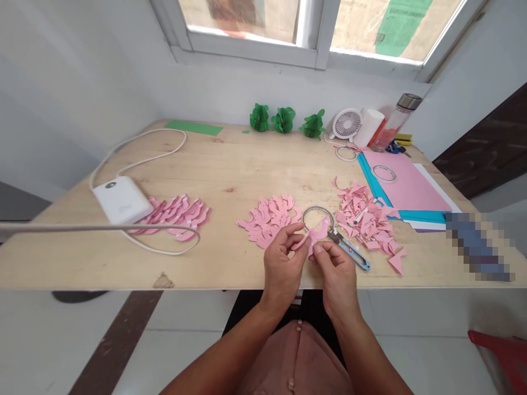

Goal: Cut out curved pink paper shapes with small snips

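Observation:
Near the table's front edge, my left hand (285,260) and my right hand (335,274) pinch a curved pink paper piece (318,233) between them. The piece has small whitish patches on it. Just behind it lies a roll of tape (307,211), partly hidden by the paper and my fingers. Blue-handled snips (354,255) rest by my right hand. To the left of my hands is a pile of wavy pink cut-outs (263,219). A heap of pink scraps (366,214) spreads on the right.
A white power bank (122,200) with a looping cable sits on more pink strips (189,216) at left. Several green paper shapes (283,119) line the back, beside a small fan (347,124) and a bottle (397,123). Coloured sheets (415,186) lie right.

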`<control>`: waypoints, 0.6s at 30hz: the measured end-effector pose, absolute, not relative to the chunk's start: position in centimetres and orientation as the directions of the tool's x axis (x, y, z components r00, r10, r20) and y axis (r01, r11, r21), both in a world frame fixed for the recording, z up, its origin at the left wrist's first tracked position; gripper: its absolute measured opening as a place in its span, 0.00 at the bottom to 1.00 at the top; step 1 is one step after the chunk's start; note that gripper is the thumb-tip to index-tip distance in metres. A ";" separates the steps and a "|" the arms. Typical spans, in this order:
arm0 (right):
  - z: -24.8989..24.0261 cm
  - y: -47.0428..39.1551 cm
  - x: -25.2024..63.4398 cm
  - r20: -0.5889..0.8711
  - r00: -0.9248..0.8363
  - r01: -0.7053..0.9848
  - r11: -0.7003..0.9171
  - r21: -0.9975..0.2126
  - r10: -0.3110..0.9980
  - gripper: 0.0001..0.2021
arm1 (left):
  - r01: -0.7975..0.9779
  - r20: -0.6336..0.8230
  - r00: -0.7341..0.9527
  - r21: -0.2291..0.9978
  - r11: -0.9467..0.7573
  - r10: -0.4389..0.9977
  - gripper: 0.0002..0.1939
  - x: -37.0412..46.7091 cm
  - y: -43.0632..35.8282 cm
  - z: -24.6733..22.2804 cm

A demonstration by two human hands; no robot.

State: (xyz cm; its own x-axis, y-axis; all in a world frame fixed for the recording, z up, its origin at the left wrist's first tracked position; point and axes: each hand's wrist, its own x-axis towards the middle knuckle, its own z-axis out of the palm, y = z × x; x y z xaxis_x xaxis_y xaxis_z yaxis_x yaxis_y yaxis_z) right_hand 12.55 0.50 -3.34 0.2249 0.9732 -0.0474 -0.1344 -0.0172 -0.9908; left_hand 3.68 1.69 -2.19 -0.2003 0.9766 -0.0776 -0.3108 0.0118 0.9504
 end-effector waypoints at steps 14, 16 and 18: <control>-3.5 1.2 12.1 0.009 0.202 0.063 -0.004 -0.998 0.979 0.10 | -0.269 0.009 -0.056 0.963 -0.024 0.998 0.22 1.7 1.7 -2.5; -3.4 1.3 12.0 0.013 0.204 0.081 -0.003 -0.997 0.979 0.09 | -0.264 0.022 -0.043 0.964 -0.033 0.999 0.23 1.3 1.6 -2.4; -3.4 1.5 11.9 0.014 0.201 0.113 -0.009 -0.994 0.979 0.09 | -0.251 0.042 -0.037 0.967 -0.050 0.998 0.24 0.8 1.4 -2.4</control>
